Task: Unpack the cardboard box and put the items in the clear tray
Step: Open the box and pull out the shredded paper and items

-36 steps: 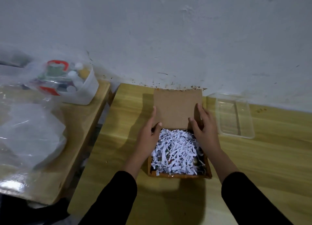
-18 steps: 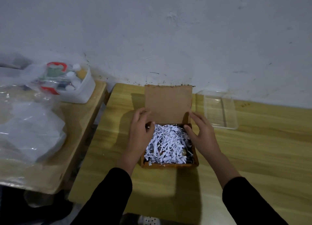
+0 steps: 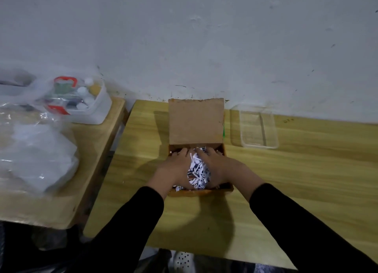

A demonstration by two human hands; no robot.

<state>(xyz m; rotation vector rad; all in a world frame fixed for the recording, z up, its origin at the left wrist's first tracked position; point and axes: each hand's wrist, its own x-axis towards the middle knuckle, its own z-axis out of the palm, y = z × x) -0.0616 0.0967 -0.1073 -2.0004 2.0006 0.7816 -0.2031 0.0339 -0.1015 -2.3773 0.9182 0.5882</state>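
Both hands have moved off the box's rims since the earlier frame and now lie inside the brown cardboard box [image 3: 196, 125]: the left hand [image 3: 176, 170] and right hand [image 3: 217, 168] rest palm-down with fingers spread on the white shredded-paper filling [image 3: 198, 173], gripping nothing visible. The box sits mid-table on the light wooden table [image 3: 306, 170], its plain matte lid standing upright at the wall side. The clear rectangular plastic tray [image 3: 258, 127] lies just beside it on the right. Crinkled strips and both hands hide whatever lies beneath.
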